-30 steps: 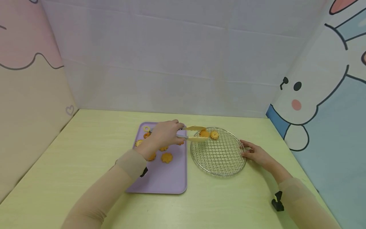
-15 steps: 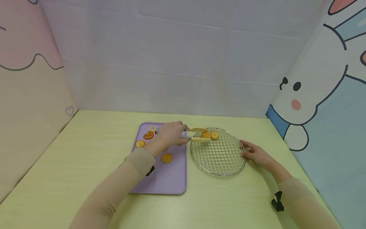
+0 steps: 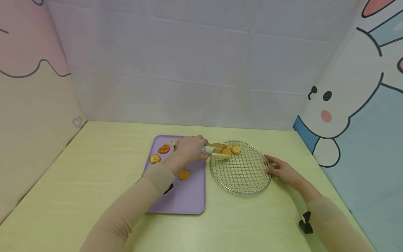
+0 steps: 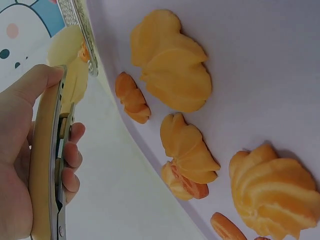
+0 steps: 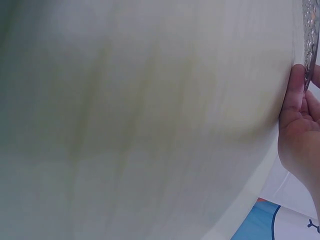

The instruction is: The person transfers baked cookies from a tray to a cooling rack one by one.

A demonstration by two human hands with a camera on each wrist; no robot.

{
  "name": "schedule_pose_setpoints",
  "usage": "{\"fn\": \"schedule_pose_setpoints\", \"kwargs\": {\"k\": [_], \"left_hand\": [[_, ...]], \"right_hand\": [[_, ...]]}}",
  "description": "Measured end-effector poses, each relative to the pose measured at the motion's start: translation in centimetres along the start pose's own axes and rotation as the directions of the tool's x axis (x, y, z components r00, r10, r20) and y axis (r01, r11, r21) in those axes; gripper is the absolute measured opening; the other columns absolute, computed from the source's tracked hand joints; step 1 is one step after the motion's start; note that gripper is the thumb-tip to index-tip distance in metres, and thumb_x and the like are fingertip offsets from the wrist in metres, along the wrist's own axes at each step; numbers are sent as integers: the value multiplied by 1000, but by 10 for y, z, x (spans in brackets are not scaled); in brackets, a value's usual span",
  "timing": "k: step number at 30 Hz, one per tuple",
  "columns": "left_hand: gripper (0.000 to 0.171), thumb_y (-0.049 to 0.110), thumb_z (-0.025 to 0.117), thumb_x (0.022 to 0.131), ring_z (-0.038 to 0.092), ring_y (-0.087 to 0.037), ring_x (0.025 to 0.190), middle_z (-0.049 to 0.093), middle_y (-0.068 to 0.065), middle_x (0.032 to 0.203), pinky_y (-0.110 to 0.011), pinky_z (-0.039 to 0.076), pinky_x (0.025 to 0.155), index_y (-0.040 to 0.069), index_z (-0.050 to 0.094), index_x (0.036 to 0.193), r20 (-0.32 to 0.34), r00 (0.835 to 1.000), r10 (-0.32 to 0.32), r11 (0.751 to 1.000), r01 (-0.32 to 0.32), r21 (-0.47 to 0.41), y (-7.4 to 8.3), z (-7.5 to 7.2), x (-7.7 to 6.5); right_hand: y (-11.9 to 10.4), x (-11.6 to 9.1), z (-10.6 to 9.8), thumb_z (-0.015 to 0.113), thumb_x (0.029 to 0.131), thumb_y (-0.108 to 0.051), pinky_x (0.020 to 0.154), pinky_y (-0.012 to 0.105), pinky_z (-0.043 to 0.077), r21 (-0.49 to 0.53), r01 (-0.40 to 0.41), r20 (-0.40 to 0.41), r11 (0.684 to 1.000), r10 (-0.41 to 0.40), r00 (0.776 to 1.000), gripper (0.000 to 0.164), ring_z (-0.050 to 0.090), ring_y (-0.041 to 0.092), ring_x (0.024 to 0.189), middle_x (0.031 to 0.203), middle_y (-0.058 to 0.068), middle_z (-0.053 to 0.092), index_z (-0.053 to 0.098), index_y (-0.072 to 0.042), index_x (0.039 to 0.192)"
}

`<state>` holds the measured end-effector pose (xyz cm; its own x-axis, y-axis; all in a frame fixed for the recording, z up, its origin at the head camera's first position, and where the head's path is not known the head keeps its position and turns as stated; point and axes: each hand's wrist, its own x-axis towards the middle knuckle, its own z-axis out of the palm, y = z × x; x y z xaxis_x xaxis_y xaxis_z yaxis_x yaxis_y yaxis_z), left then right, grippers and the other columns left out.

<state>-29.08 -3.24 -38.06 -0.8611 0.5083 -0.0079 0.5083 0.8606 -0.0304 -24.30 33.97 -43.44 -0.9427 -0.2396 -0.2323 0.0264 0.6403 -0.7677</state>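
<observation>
While gripping the tongs (image 3: 221, 156) in the left hand (image 3: 190, 148), stretched across the far part of the lilac tray (image 3: 189, 201) toward the far left of the round wire rack (image 3: 242, 175) in the head view. Between the tray's right edge and the rack's left rim, just a narrow strip of tabletop (image 3: 110, 154). Wider room left of the tray and on the near side of both; a shallower band on the far side, before the white sheet (image 3: 201, 63). On the right, a wedge between rack and cartoon panel (image 3: 374, 147), partly taken up by the right hand (image 3: 280, 170) and sleeve. Tong tips apart, to the far and near sides of an orange cookie (image 3: 225, 151) over the rack, well ahead of the left fingers; contact with the tips impossible to tell. Just right of the tips, a round cookie (image 3: 236, 149) on the mesh. On the tray, a pretzel (image 3: 163, 149), a ridged cookie (image 3: 154, 159) by the left edge, a flat cookie (image 3: 184, 174) right of the wrist.

In the left wrist view, thumb and curled fingers clamped round the tong handles, outside the tray's edge; inside it, several cookies, including a large swirled cookie (image 4: 272, 192), apart from the fingers.

In the right wrist view, mostly pale tabletop, with its edge passing beside the hand; fingers pinching the rack's rim, on the side opposite the tongs
</observation>
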Motion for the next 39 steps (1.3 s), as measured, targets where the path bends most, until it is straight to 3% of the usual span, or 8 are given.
{"fn": "schedule_pose_setpoints", "kwargs": {"k": [7,19,25,29,39], "left_hand": [[53,49,64,81,60,-17,81,60,-1,104,-31,49,61,16,61,122,-24,1000,-3,1000,3,13,2,1,1],[59,53,64,81,61,-20,85,60,-2,110,-34,51,69,16,58,127,-15,1000,-20,999,19,-33,-1,-1,-4],[62,52,66,81,61,-19,87,60,-3,112,-35,52,70,14,57,129,-32,999,-23,997,21,-69,-4,-8,-13],[61,50,66,80,61,-18,84,60,-2,109,-33,51,67,15,57,128,-59,998,-20,995,14,-96,-7,-11,-19],[59,49,67,78,55,-13,70,59,1,103,-25,42,53,20,57,129,-122,993,-9,993,-6,-117,-12,-21,-37]], "right_hand": [[1,0,0,57,95,-25,88,32,39,-3,-3,-2,1000,3,1000,67,48,27,110,145,24,32,23,-8,150],[2,1,2,57,95,-24,93,38,39,-6,14,-11,1000,-14,1000,66,45,34,119,148,24,29,24,-6,150],[1,0,1,57,95,-23,89,33,40,-5,4,-12,1000,-4,1000,66,48,29,109,145,24,32,24,-6,150],[1,0,0,57,94,-22,86,30,40,-12,6,-11,1000,-6,1000,66,48,24,105,144,23,34,24,-6,149],[2,1,0,58,94,-24,89,32,39,-24,13,-12,1000,-13,1000,66,48,29,110,145,24,33,25,-6,149]]}}
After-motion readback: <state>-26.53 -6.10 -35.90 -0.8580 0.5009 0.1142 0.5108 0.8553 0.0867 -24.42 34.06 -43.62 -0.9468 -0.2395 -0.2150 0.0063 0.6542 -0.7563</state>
